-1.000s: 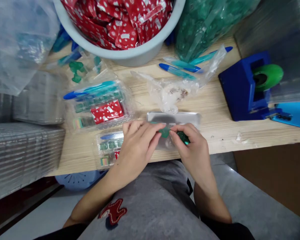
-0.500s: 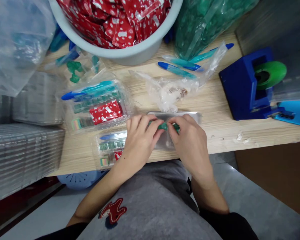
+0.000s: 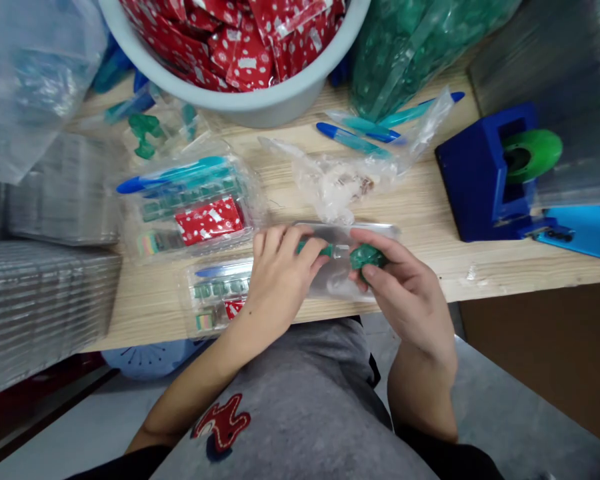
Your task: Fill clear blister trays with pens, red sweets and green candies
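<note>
My left hand presses small green pieces into a clear plastic tray lying at the near edge of the wooden table. My right hand is closed around a bunch of green pieces just right of the left fingertips, over the same tray. Left of my hands lies a filled clear pack with green pieces and a red packet. Behind it sits a larger filled pack holding a blue pen, green pieces and a red dotted packet.
A grey basin of red dotted packets stands at the back. A bag of green pieces sits at the back right, blue pens and a crumpled clear bag before it. A blue tape dispenser stands right. Stacked clear trays fill the left.
My right hand has drawn away to the right with its green pieces, parting from my left hand. The left hand stays on the tray with green pieces under its fingertips.
</note>
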`<state>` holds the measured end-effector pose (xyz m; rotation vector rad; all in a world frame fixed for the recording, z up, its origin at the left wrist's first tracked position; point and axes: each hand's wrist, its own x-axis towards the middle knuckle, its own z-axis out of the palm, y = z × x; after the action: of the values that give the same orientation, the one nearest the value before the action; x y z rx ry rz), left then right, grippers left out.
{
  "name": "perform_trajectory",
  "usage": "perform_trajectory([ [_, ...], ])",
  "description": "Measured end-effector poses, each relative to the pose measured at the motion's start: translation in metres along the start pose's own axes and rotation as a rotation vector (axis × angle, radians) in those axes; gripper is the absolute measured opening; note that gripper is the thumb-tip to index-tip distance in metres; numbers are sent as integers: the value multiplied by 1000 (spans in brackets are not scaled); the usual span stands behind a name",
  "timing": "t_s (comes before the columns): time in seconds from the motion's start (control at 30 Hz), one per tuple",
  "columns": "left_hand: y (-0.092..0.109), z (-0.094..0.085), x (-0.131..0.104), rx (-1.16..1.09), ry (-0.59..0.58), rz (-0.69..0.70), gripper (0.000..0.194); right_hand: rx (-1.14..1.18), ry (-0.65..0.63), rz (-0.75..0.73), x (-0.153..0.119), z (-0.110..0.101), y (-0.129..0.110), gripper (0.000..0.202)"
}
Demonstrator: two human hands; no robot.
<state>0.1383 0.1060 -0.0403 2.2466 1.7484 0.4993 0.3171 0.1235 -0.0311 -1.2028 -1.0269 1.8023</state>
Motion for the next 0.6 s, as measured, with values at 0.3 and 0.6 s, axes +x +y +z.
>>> perform_trajectory([
  [0.3, 12, -45, -15, -762, -26, -147, 28, -23, 73, -194, -17, 30, -9, 27],
  [0.6, 17, -46, -17, -677, 59, -92, 24, -169, -21, -272, -22, 29, -11, 32],
])
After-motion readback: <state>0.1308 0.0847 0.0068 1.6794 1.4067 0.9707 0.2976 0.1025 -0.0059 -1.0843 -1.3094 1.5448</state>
